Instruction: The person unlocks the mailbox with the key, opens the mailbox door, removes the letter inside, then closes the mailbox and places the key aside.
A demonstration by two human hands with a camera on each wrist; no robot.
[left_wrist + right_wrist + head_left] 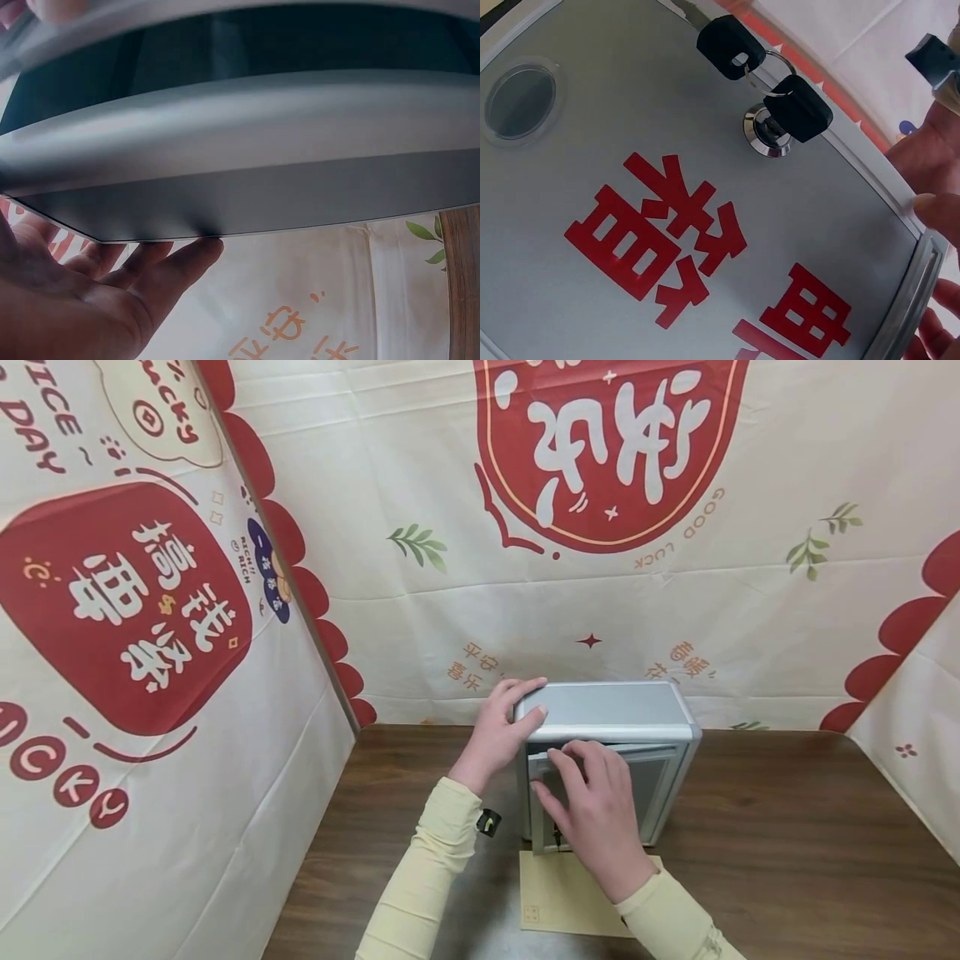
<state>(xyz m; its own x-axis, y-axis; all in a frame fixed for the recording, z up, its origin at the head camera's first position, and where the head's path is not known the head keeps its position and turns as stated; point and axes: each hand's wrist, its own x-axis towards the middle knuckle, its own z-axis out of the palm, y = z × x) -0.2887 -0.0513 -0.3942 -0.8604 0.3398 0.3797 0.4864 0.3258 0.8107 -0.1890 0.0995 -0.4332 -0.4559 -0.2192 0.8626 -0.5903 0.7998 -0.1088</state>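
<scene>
A grey metal box (607, 706) with silver edges stands upright on the table, its front door (654, 781) ajar at the left side. My left hand (498, 720) grips the box's upper left corner, with the thumb at the front and fingers reaching over to the back. At the door's upper left corner, the thumb and index finger of my right hand (596, 806) pinch its edge. Two black-headed keys (799, 109) on a ring hang at the door's round lock (754, 127). Red characters (634, 244) and a round window (520, 103) mark the door. The box's inside is mostly hidden.
A yellowish flat sheet or envelope (570, 902) lies on the brown wooden table (780, 827) in front of the box. Printed white cloth (420, 635) hangs behind the box and on both sides.
</scene>
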